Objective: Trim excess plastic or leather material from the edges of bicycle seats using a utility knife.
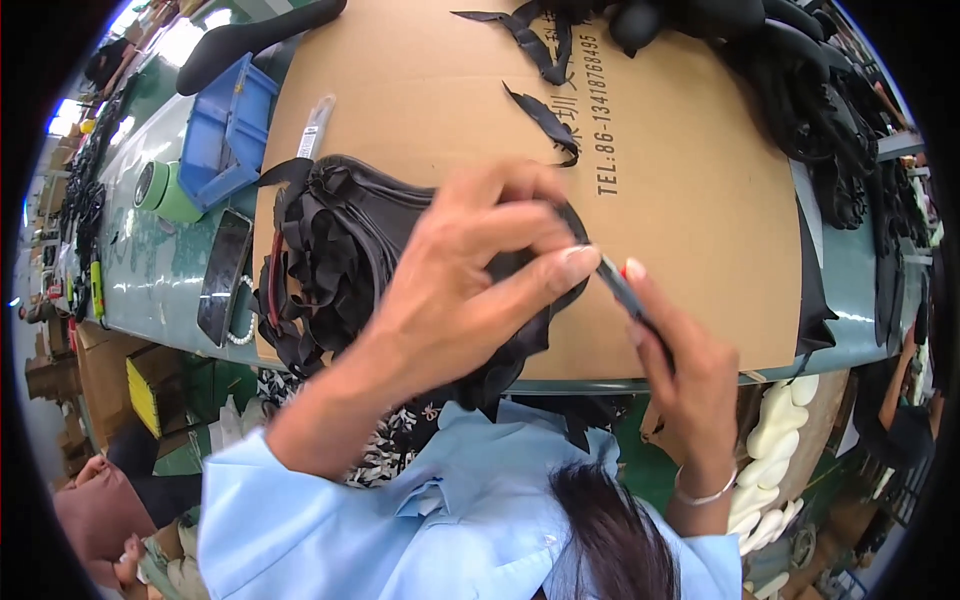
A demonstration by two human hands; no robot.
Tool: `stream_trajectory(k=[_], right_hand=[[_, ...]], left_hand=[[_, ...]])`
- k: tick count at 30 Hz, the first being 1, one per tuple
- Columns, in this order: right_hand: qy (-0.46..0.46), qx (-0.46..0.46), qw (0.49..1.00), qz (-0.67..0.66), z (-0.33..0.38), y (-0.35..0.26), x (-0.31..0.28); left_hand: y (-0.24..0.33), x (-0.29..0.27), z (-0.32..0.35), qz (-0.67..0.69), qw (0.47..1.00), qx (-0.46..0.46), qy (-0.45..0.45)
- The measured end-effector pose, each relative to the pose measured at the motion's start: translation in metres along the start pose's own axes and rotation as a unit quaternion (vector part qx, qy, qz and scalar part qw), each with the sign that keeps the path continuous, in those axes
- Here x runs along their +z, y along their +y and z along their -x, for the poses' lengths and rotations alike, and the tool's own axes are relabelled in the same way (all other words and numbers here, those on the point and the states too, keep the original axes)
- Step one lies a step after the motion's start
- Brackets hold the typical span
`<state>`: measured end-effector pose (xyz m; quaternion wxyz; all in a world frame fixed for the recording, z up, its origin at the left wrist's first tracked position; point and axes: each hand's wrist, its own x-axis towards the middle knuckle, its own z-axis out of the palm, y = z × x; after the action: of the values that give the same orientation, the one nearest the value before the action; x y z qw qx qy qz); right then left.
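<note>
My left hand [480,265] is closed, thumb and fingers pinching the edge of a black, leather-like piece [510,350] at the middle of the cardboard. More of this black material, a bunch with ruffled edges [330,240], lies to the left under my wrist. In my right hand [690,365] is a slim grey and black tool [625,293], held like a pen, its upper end close to my left thumb. The tool's exact kind does not show, and my fingers hide part of it.
Printed cardboard [690,240] covers the table. Black scraps [545,120] lie at its far side, with a heap of black pieces [810,110] at far right. To the left are a blue bin [225,135], a green cylindrical container [170,190], a phone [225,275] and a white beaded string [243,320].
</note>
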<state>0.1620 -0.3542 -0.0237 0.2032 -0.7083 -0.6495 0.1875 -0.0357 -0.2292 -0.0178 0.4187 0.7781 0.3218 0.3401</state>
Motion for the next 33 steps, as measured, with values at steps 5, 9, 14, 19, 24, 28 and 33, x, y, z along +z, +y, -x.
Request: stream_trajectory(k=[5,9,14,19,24,28,33], right_hand=[[-0.003,-0.028,0.995,-0.093,-0.033,0.007,0.004],[0.025,0.087,0.976,-0.199,-0.001,0.0,0.024],[-0.006,0.14,0.955,-0.261,0.016,-0.021,0.027],[0.04,0.035,0.991,-0.126,0.008,-0.014,0.017],[0.01,0.042,0.993,-0.107,-0.003,0.003,0.011],[0.018,0.042,0.984,-0.173,-0.007,0.007,0.024],[0.072,-0.027,0.989,-0.128,-0.009,0.008,0.026]], left_hand=[[-0.027,0.007,-0.078,0.191,0.973,-0.061,-0.112],[-0.035,-0.004,-0.1,0.612,0.79,-0.013,0.037],[-0.028,-0.021,-0.093,0.751,0.635,0.15,0.102],[-0.02,-0.018,-0.068,0.221,0.971,-0.09,-0.023],[-0.019,-0.011,-0.042,-0.346,0.92,0.133,-0.127],[-0.047,0.013,-0.045,-0.261,0.922,0.277,-0.067],[-0.059,0.014,-0.051,-0.196,0.93,0.304,0.065]])
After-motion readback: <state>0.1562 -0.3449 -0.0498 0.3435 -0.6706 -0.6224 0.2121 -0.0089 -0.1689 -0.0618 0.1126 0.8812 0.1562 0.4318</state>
